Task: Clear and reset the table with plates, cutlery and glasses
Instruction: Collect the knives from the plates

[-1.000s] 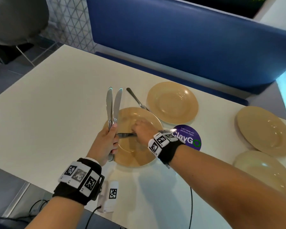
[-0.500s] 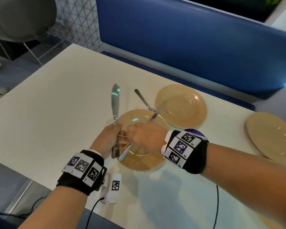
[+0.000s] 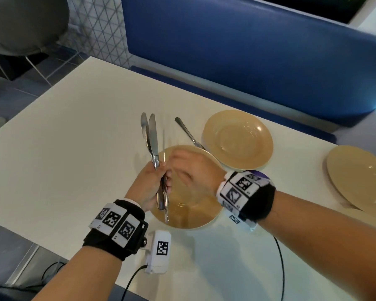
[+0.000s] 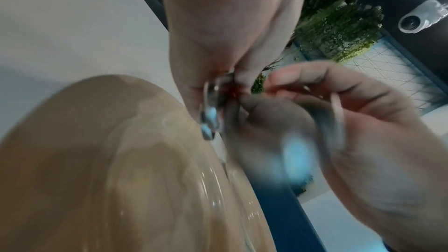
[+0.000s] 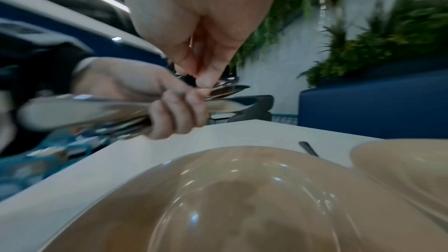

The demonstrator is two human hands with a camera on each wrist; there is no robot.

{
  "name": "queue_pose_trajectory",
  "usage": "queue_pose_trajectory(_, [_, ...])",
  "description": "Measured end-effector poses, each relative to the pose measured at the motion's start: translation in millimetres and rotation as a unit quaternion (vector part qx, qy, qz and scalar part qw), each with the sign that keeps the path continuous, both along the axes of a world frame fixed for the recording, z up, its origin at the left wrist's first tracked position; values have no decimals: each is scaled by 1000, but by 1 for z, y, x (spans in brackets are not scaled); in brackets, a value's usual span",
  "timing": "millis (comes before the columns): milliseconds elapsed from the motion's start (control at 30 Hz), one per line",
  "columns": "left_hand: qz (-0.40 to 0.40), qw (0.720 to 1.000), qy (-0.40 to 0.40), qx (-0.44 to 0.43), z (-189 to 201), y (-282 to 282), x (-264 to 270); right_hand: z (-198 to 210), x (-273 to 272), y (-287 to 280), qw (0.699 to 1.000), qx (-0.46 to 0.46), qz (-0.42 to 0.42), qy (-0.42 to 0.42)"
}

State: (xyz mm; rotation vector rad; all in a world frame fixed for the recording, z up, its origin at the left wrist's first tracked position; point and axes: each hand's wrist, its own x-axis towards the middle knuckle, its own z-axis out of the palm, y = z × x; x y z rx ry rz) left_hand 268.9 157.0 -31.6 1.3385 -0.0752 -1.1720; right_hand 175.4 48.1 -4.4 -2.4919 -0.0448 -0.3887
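Over a tan plate (image 3: 189, 213) near the table's front edge, my left hand (image 3: 151, 185) grips a bundle of knives (image 3: 151, 135) by the handles, blades pointing away from me. My right hand (image 3: 189, 170), blurred by motion, pinches one more knife (image 3: 165, 205) against that bundle. In the right wrist view its thumb and finger (image 5: 206, 79) close on the metal just above my left hand (image 5: 174, 114). The left wrist view shows the handle ends (image 4: 209, 114) above the plate (image 4: 97, 160) and my right hand (image 4: 351, 122) curled round a blurred handle.
A piece of cutlery (image 3: 187, 131) lies on the white table (image 3: 74, 159), its far end hidden at the plate's rim. A second tan plate (image 3: 237, 137) sits behind, more plates (image 3: 360, 177) at the right. A blue bench (image 3: 248, 51) runs along the far side.
My right hand lifted a knife off the plate and swung it upright against the bundle in my left hand. The left hand stayed over the plate's left rim.
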Motion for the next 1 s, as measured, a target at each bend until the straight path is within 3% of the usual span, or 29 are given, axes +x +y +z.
queue_pose_trajectory(67, [2,1000,11,4,-2,3,6,-1,15,-22,992,-6,-123,42])
queue_pose_trajectory(133, [-4,1000,17,0,-4,8,12,-9,39,-50,958,-43,-230,166])
queue_pose_trajectory(200, [-10,1000,23,-7,-5,12,18,-20,61,-73,915,-65,-285,280])
queue_pose_trajectory(267, [-6,999,34,-13,-4,16,23,-31,76,-85,887,-75,-307,337])
queue_pose_trajectory(600, [1,998,61,-9,7,7,39,-61,114,-95,851,-56,-334,401])
queue_pose_trajectory(767, [-3,997,77,-13,12,0,36,-69,117,-87,837,-91,-292,453])
queue_pose_trajectory(1000, [-18,997,81,-8,16,4,26,-57,95,-72,842,-156,-234,460])
